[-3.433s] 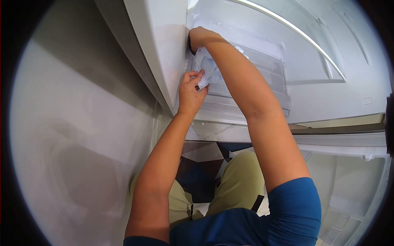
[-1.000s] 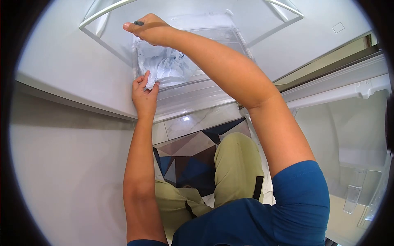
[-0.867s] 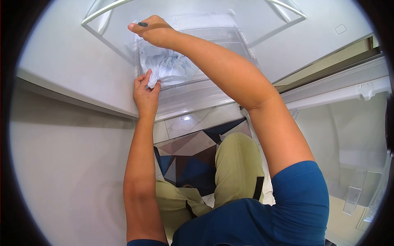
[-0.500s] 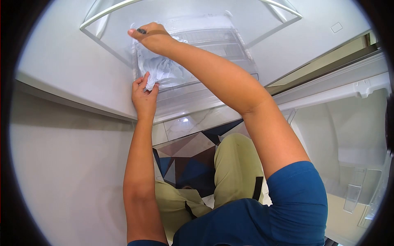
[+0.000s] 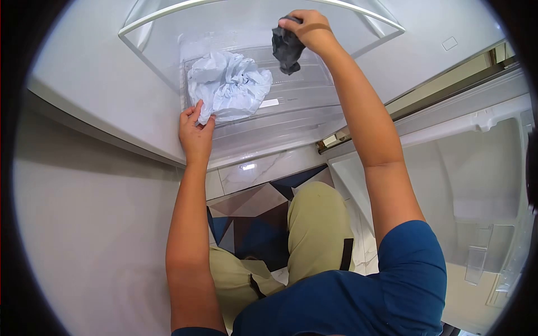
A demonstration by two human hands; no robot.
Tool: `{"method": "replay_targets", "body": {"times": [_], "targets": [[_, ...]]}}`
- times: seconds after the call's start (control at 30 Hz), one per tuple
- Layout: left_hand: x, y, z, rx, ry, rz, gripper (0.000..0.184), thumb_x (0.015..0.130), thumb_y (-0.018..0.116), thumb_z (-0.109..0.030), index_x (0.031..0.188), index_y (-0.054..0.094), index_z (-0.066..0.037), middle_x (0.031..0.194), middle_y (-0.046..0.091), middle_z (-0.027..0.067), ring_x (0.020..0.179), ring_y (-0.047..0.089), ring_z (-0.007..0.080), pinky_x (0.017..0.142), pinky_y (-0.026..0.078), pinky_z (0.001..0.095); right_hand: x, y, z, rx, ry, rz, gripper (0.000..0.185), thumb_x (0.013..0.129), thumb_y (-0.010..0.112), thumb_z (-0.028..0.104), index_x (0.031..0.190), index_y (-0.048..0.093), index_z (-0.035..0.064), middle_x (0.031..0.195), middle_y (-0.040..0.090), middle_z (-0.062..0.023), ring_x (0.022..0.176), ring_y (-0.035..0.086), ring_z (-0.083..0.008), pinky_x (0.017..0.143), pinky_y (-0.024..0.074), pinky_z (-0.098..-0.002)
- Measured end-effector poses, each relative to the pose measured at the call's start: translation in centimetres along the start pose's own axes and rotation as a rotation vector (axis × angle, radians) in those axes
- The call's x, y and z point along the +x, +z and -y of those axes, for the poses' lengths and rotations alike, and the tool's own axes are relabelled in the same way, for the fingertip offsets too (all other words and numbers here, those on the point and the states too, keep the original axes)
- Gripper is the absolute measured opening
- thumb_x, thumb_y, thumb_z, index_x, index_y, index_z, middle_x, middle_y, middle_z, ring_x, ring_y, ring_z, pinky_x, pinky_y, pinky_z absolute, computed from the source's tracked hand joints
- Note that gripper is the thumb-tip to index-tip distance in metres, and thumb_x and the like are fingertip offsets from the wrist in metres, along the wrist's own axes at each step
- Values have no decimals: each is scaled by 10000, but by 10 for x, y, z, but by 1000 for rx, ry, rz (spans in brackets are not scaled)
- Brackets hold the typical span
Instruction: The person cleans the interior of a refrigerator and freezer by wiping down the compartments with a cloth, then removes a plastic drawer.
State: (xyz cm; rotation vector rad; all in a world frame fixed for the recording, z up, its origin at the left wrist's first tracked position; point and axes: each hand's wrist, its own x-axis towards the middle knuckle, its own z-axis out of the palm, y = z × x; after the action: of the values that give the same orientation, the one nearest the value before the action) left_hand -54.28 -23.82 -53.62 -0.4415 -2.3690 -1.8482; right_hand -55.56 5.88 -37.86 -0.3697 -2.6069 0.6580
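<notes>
A crumpled pale blue plastic bag [image 5: 238, 87] lies on the clear drawer [image 5: 302, 120] at the bottom of the fridge. My left hand [image 5: 196, 131] pinches the bag's near left edge between thumb and fingers. Raised above the drawer's right part, my right hand [image 5: 311, 28] is closed on a dark grey cloth [image 5: 287, 49], which hangs down from the fingers. The cloth does not touch the bag.
A shelf with a white rim [image 5: 224, 3] spans the top of the view. The open fridge door [image 5: 482, 185] stands at the right, with a clear bin [image 5: 476, 263]. Below are a marble-look floor [image 5: 269, 168] and a geometric mat [image 5: 252, 215].
My right hand has moved right, away from the drawer's left side, and the grey cloth now hangs fully in view. The bag is uncovered. My left hand has stayed at its edge since a second ago.
</notes>
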Motion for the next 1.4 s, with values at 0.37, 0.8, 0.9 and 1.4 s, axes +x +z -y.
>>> {"method": "replay_targets", "body": {"times": [0.37, 0.8, 0.9, 1.4], "targets": [[1, 0, 10, 70, 40, 4, 447, 742, 700, -31, 1178, 608, -76, 1103, 478, 90, 901, 548, 147, 679, 503, 235, -41, 106, -79, -50, -204, 246, 227, 814, 596, 278, 989, 660, 149, 1070, 607, -118, 1030, 561, -307, 895, 431, -403], [0, -2, 8, 82, 40, -3, 443, 740, 702, -36, 1171, 614, -83, 1094, 480, 86, 893, 544, 149, 676, 505, 242, -42, 80, -93, -259, -17, 125, 283, 729, 569, 6, 985, 624, 113, 883, 656, -122, 877, 619, -304, 750, 475, -375], [1, -1, 7, 77, 46, -9, 444, 738, 700, -33, 1172, 614, -80, 1092, 481, 88, 893, 544, 149, 672, 507, 244, -32, 76, -92, -131, -26, 185, 263, 728, 577, 11, 958, 652, 113, 899, 662, -100, 869, 621, -288, 752, 479, -344], [-1, 0, 3, 70, 16, 1, 444, 742, 695, -27, 1175, 613, -84, 1092, 479, 72, 880, 545, 134, 672, 502, 240, -50, 114, -62, 101, -366, 83, 243, 770, 513, 57, 939, 676, 120, 952, 653, -98, 942, 579, -294, 867, 438, -370]]}}
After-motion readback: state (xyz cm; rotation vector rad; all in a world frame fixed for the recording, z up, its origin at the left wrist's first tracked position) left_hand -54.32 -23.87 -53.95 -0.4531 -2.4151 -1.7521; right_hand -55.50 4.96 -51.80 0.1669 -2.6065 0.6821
